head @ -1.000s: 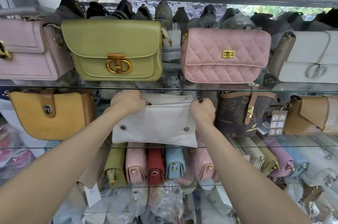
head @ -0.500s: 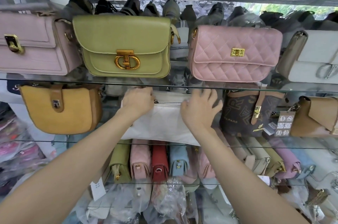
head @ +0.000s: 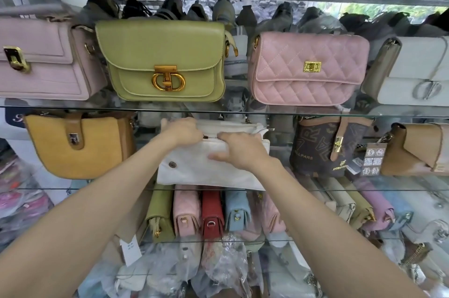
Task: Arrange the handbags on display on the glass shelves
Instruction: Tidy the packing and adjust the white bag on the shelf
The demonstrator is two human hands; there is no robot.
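The white bag (head: 211, 164) sits center frame on the middle glass shelf (head: 315, 113), and since a moment ago the right hand (head: 239, 152) has slid left off its corner and now lies spread flat on the front, so I'd guess it's being pushed back into place. The left hand (head: 182, 131) is curled over the top edge by the zipper. Its fingertips are hidden, and the bag's back is too.
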